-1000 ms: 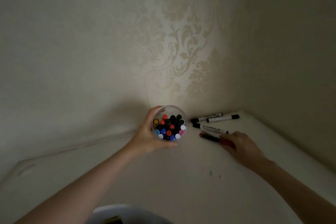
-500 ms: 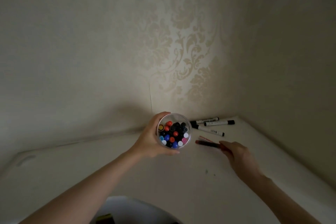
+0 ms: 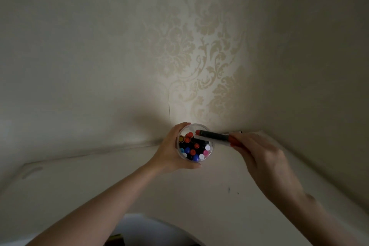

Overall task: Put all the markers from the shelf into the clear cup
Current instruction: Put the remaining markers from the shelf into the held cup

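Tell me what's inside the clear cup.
The clear cup, held by the left hand, is packed with upright markers; only their coloured caps show. Their barrels and the cup's bottom are hidden.

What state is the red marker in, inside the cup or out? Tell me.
Out. The right hand holds the red marker nearly level, its tip over the clear cup rim, not among the upright markers. The left hand grips the cup.

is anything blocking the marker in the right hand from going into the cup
No separate obstacle. The right hand holds the red-capped marker sideways with its end over the rim of the clear cup, gripped by the left hand. Only the upright markers crowding the cup limit room.
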Tool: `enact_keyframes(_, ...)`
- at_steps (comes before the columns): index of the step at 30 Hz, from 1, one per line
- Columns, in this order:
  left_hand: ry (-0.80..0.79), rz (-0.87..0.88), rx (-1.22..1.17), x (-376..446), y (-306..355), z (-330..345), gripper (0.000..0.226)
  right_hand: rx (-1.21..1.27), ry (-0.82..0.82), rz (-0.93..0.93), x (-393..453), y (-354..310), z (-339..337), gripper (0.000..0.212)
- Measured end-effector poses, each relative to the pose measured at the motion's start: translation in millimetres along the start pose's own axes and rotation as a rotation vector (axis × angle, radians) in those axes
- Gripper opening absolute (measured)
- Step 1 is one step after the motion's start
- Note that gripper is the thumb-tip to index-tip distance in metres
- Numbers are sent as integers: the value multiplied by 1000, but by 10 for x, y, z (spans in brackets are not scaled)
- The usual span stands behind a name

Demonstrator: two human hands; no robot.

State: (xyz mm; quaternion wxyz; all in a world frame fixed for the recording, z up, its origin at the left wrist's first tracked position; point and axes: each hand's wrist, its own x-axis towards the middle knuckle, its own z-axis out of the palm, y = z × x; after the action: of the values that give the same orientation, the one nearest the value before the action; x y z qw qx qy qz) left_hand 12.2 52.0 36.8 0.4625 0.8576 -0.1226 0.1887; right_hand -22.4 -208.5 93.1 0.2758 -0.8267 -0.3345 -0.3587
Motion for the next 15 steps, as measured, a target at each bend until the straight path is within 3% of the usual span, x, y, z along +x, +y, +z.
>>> enact_keyframes(2, 12, 8, 2, -8, 0, -2, 105, -106, -22, -37, 71, -30, 53, 26)
enact_keyframes(7, 8, 17, 16, 5, -7, 14, 104, -369, -157, -114, 285, -138, 218, 59)
enact_keyframes(11, -25, 18, 22, 37, 31, 32, 103, -331, -278, -91, 447, -282, 356, 59)
enact_keyframes(15, -33, 23, 10, 53, 18, 32, 104, -267, -203, -79, 582, -182, 597, 43)
